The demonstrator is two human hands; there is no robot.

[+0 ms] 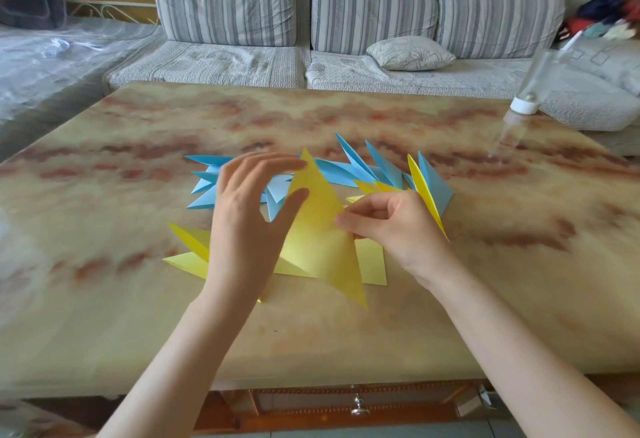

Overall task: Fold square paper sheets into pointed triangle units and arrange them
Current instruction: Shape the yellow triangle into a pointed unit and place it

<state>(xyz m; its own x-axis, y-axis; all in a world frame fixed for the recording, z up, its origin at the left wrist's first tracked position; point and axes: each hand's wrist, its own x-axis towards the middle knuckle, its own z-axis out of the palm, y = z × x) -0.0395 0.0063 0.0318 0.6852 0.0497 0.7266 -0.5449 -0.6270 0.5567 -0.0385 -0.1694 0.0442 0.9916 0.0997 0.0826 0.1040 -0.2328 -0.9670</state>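
Several blue units [346, 170] and a few yellow units [427, 195] lie finished, fanned across the counter [311, 333]. Fingers of the right hand [391, 226] pinch a half-folded yellow triangle [318, 229], raised over flat yellow sheets [372, 264]. The left hand [242, 215] has its fingers spread wide beside it. Much yellow folding likely remains.

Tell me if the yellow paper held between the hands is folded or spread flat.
Folded: the yellow paper is a pointed triangle, not a square; the right hand pinches its edge.
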